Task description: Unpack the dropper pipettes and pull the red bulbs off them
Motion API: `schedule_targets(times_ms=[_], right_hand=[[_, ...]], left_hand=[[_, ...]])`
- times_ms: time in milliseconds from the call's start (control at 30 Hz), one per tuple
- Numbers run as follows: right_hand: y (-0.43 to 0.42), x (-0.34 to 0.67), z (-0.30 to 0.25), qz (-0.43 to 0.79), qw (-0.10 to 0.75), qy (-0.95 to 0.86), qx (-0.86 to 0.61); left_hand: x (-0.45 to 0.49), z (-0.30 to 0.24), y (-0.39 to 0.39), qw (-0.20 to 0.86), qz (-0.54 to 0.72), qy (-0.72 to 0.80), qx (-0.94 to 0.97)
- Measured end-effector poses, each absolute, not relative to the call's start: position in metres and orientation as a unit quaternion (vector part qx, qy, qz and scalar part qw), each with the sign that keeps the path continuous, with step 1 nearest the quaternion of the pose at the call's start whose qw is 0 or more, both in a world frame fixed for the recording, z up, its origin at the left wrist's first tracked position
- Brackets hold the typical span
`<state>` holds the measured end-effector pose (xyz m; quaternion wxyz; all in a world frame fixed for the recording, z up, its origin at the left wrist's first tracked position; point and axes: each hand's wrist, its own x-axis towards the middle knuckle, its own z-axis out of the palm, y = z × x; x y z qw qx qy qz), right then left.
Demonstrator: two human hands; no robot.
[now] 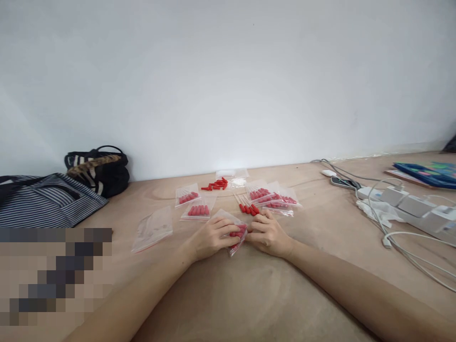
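My left hand (211,236) and my right hand (269,233) meet over a small clear zip bag (238,233) holding red pieces. Both hands have their fingers closed on the bag, left on its left side, right on its right edge. Just beyond lie a few thin sticks with red tips (247,206). Filled bags of red pieces sit to the left (187,195) (198,210) and in a pile to the right (275,198). Loose red pieces (215,184) lie farther back near the wall. An empty clear bag (153,228) lies at the left.
A wooden table (249,294) runs up to a white wall. A striped cloth (46,199) and a dark bag (99,171) sit at the far left. A white power strip with adapters (409,205), cables (416,259), a phone (344,182) and colourful books (425,173) lie at the right.
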<state>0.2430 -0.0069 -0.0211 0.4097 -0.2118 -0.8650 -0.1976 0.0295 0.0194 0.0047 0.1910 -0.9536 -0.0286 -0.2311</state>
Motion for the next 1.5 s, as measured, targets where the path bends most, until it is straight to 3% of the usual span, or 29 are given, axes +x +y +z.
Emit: schedule_targets(times_ms=[367, 700, 933, 1300, 1500], right_hand=[[-0.006, 0.242, -0.023, -0.187, 0.381, -0.877, -0.225], [-0.005, 0.241, -0.022, -0.199, 0.402, -0.864, -0.229], [-0.004, 0.24, -0.022, -0.203, 0.406, -0.861, -0.227], [-0.001, 0.243, -0.024, -0.206, 0.409, -0.86, -0.226], [0.0, 0.243, -0.024, -0.182, 0.403, -0.865, -0.237]], left_hand=[[0.049, -0.003, 0.017, 0.065, -0.223, -0.096, -0.968], [0.046, -0.004, 0.011, -0.14, -0.261, -0.276, -0.914], [0.045, -0.008, 0.01, -0.114, -0.273, -0.229, -0.927], [0.049, -0.006, 0.032, 0.064, -0.245, -0.114, -0.961], [0.051, -0.007, 0.026, -0.007, -0.248, -0.177, -0.952]])
